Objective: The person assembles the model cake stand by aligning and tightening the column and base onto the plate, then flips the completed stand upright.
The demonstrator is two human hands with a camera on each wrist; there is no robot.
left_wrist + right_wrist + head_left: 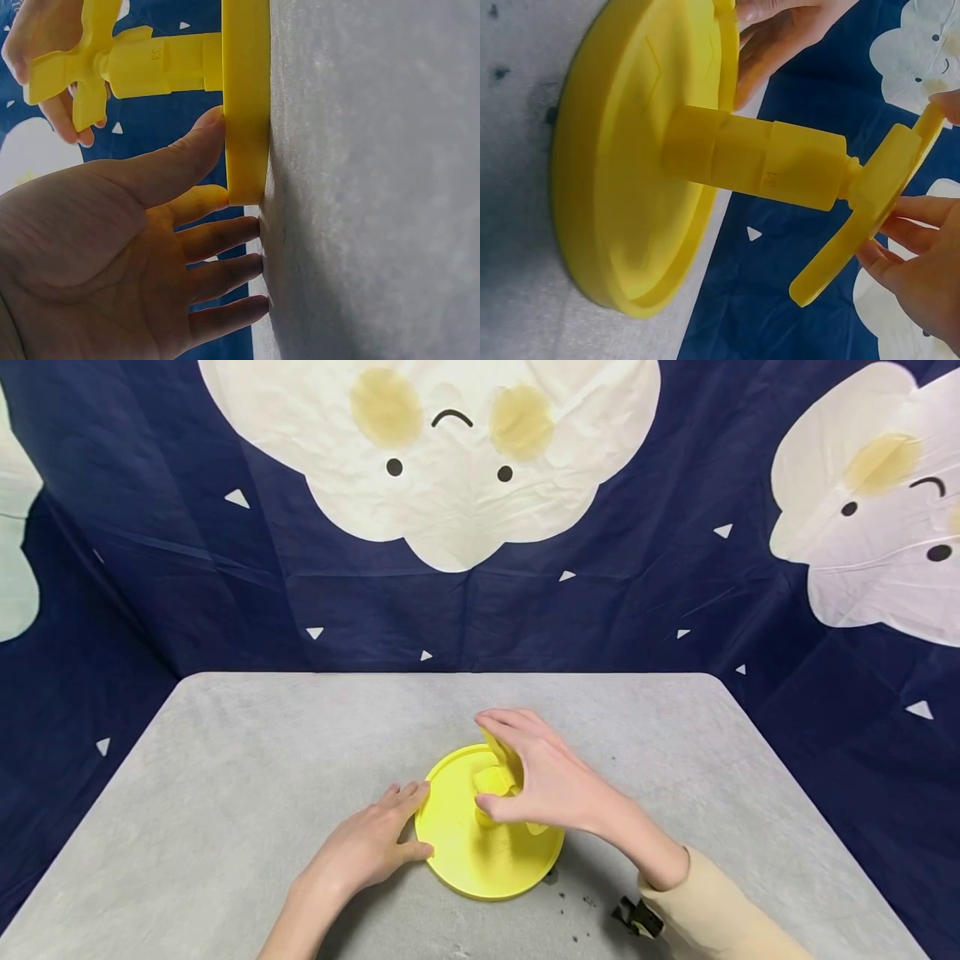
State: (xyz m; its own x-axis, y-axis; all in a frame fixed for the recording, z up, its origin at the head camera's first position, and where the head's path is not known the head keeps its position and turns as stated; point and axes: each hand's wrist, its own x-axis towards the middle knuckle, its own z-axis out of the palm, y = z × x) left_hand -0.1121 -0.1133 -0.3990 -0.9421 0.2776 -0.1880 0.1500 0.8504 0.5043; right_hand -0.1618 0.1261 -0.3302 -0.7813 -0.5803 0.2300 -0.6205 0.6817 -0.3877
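Note:
A yellow round base (450,864) with a raised rim lies flat on the grey table. From its middle rises a stepped yellow post (769,161), topped by a yellow propeller-shaped piece (885,176) with several blades. My right hand (551,777) grips that piece from above, thumb on one side and fingertips on the other; it covers part of the blades in the head view. On the left of the base, my left hand (367,843) rests with fingers extended. Its thumb and index finger touch the rim, while the other fingertips (255,227) reach the tabletop.
A small black object (637,917) lies near the right sleeve. Dark specks (588,902) are scattered to the right of the base. The grey table (247,760) ends at a dark blue cloth (247,602) printed with clouds, which hangs behind and along both sides.

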